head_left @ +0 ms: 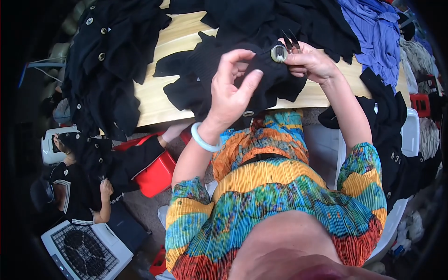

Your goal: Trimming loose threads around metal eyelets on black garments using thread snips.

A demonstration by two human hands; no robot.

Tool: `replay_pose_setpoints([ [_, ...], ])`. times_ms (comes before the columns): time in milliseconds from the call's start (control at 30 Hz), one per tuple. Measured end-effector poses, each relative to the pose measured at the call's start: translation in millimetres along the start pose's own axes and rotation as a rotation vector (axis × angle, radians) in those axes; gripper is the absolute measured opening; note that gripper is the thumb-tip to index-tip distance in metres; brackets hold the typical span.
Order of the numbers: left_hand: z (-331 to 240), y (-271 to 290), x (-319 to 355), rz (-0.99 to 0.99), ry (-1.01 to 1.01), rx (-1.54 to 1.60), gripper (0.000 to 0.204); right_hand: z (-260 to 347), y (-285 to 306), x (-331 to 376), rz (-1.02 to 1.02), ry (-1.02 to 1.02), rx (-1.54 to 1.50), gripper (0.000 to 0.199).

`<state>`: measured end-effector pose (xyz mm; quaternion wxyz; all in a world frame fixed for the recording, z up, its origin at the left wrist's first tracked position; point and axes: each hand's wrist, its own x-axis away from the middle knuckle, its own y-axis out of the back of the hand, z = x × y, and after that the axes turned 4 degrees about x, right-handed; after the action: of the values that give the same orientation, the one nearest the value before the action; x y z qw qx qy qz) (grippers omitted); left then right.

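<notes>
Up close, just above the lap: black knit garment (219,70) bunched between 2 hands, draped over the near edge of the wooden table (154,100). Round metal button (279,53) on the garment's top fold, right of centre, touching the right hand (313,60). Right hand closed on the fabric just beside that button, thumb and fingers pinched, with 2 thin dark prongs (292,41) poking up from behind the knuckles; tool kind impossible to tell. Left hand (231,91) raised in front of the cloth, thumb and forefinger curled toward each other in a loose ring but not meeting, other fingers spread; whether a thread runs between them, cannot tell. Pale bangle (203,138) on the left wrist.

So, button nearer the right hand by far, a short way up and right from the left fingertips. Garment's long axis roughly left to right along the table edge, sleeves trailing left.

Around: more black buttoned garments (109,60) heaped on the table's left end and spilling down, further dark cloth across the top, blue-violet pleated fabric (373,35) at upper right, another black piece (392,135) hung over a white chair on the right. Red plastic stool (156,175) below the table. Lower left, another person (77,193) seated low, handling a black garment, beside a white box fan (84,252) lying flat.

Nothing between hands and button except folds of the same knit.
</notes>
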<state>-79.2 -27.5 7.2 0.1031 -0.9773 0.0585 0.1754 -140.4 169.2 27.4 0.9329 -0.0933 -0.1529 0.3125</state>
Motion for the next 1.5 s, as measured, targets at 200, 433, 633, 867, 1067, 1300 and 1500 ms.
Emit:
replay_pose_setpoints([
  [200,14,-11,6,-0.067,-0.234,-0.303,0.052,-3,-6,0,0.033,0.052,0.169,0.015],
  [433,8,-9,5,-0.064,0.115,0.182,0.045,-4,-6,1,0.048,0.080,0.297,0.015],
  [633,6,-11,3,-0.039,0.017,0.056,0.027,-6,-6,-1,0.058,0.074,0.292,0.015],
  [867,23,-15,3,-0.161,-0.283,-0.107,0.016,-8,-6,-4,0.054,0.065,0.273,0.015],
  [1067,21,-9,1,-0.175,-0.346,-0.312,0.009,-4,-8,-1,0.041,0.065,0.273,0.016],
  [1300,-1,5,-15,0.058,0.200,-0.303,0.007,-6,-11,-8,-0.111,0.136,0.649,0.023],
  [1500,8,12,-18,-0.054,0.601,0.487,0.006,-4,-35,17,-0.483,0.333,1.019,0.038],
])
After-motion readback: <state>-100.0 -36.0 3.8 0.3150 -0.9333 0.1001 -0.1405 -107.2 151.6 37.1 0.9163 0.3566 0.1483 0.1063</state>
